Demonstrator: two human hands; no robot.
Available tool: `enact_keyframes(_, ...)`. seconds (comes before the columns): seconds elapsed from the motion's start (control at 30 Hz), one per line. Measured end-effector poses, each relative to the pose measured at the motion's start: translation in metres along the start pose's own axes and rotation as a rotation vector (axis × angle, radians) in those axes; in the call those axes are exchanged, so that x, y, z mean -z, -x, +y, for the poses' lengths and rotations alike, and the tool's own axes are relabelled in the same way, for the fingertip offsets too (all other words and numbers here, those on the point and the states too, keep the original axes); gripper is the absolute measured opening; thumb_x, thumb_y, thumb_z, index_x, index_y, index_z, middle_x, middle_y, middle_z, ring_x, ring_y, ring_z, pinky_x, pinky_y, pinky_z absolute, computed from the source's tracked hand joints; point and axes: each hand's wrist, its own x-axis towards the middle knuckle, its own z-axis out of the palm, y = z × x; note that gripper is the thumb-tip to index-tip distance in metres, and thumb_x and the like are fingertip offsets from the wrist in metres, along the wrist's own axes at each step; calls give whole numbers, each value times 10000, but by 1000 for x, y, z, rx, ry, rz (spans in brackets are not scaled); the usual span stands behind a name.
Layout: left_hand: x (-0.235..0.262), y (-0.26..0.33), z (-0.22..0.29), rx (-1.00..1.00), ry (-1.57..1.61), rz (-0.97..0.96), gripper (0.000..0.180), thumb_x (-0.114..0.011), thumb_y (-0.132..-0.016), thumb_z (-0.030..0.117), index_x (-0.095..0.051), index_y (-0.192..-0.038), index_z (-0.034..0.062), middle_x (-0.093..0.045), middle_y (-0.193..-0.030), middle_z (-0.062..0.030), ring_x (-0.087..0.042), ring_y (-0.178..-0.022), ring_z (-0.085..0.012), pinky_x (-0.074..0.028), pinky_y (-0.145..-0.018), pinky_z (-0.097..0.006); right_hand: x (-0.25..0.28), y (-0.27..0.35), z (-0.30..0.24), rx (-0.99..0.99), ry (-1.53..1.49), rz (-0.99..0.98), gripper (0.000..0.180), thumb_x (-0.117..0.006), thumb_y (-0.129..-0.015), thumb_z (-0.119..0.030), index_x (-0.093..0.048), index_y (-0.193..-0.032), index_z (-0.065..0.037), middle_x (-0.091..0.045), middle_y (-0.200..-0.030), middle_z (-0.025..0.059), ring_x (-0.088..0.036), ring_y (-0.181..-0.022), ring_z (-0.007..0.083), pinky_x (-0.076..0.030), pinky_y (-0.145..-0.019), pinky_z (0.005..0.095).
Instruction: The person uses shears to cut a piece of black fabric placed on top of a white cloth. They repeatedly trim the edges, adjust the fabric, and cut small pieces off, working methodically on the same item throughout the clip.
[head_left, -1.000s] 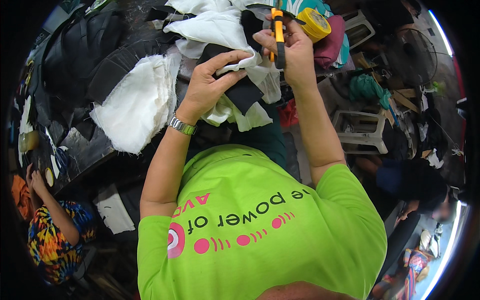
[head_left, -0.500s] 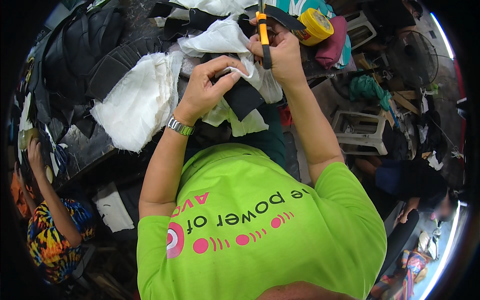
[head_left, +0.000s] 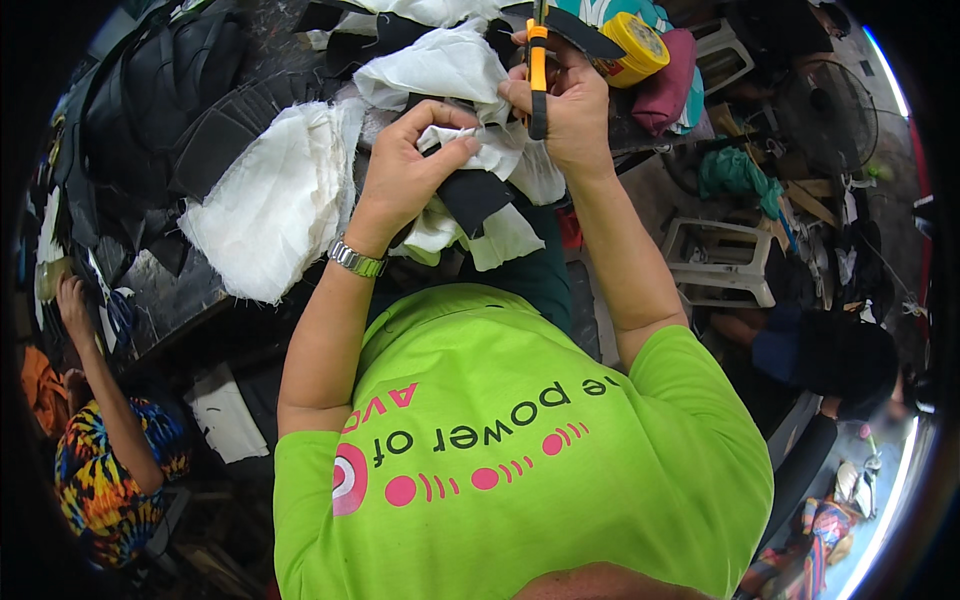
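Observation:
My left hand [head_left: 408, 172] pinches thumb and fingers on a piece of white cloth [head_left: 492, 152] at the table's near edge. A black fabric piece [head_left: 474, 200] hangs just below the fingers, joined to or lying against the cloth. My right hand [head_left: 572, 110] is closed around an orange-and-black handled tool [head_left: 538, 65], held upright; its metal end points away from me, and its exact kind cannot be made out. White cloth also lies close beside that hand's fingertips. Left of my left wrist rests a stack of white cloth pieces [head_left: 268, 205].
Black fabric pieces [head_left: 150, 130] pile up on the dark table [head_left: 185, 300] at left. A yellow tub [head_left: 632, 48] and a maroon bundle [head_left: 662, 85] stand at the far right. Plastic stools [head_left: 720, 262] and a fan [head_left: 825, 115] are rightward. Another person [head_left: 115, 470] works at left.
My left hand has shifted slightly left, and the pinched white cloth and black piece have turned and moved a little. The tool in my right hand has moved slightly right.

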Motion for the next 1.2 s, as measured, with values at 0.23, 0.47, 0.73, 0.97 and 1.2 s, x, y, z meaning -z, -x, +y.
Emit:
enact_keyframes(0.23,2,6,-2,49,56,-9,128,-698,-858,112,-674,-951,27,-666,-877,8,-570,-800,-34,-473,-705,-196,0,2,6,44,93,-5,484,-758,-738,11,-600,-1193,-34,-621,-809,8,-552,-649,50,-435,-568,184)
enact_keyframes(0.47,4,3,-5,-15,-37,-37,211,-684,-832,104,-698,-1017,3,-694,-956,-27,-587,-867,-68,-481,-771,-220,12,18,-28,-157,108,-155,500,-770,-750,-22,-597,-1219,-24,-609,-837,19,-557,-630,58,-439,-563,187)
enact_keyframes(0.73,14,1,-8,60,6,-22,270,-706,-815,123,-679,-1050,-8,-672,-964,-34,-583,-894,-88,-475,-810,-230,59,62,-49,-726,45,-588,501,-822,-732,-62,-618,-1184,4,-585,-678,-28,-486,-495,13,-364,-437,168)
enact_keyframes(0.97,13,3,-7,62,14,-12,316,-724,-806,117,-599,-1066,-12,-620,-962,-36,-562,-927,-93,-468,-826,-238,75,72,-36,-833,167,-484,495,-843,-711,-101,-631,-1146,1,-574,-638,-33,-474,-458,19,-342,-419,170)
enact_keyframes(1.2,14,5,-7,104,118,-1,330,-709,-808,88,-572,-1095,0,-597,-1021,-42,-555,-943,-93,-462,-825,-223,73,66,-38,-807,202,-488,515,-845,-698,-110,-629,-1152,3,-600,-663,-19,-490,-461,21,-359,-427,171)
